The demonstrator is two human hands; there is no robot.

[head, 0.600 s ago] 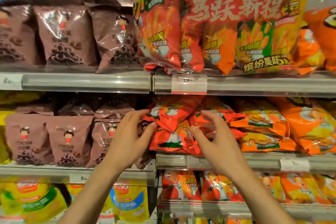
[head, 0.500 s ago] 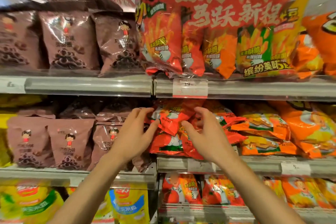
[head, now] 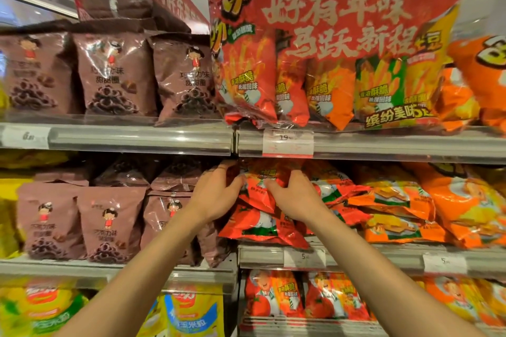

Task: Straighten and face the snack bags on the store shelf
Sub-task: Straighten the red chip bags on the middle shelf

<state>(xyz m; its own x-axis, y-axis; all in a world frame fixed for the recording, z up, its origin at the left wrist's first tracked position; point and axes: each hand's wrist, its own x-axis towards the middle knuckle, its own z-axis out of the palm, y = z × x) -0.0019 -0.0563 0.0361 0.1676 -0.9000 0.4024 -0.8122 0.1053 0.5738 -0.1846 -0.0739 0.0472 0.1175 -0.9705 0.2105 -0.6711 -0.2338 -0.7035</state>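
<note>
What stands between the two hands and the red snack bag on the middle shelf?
Nothing visible does. The left hand and the right hand already hold the top red snack bag from both sides.

Two bare forearms, left hand (head: 216, 197) and right hand (head: 294, 198), no sleeves, rings or watch.

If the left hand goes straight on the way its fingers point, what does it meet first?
Probably the red snack bag: the left hand already grips its left edge, fingers pointing up and inward. Depth behind it is unclear.
</note>
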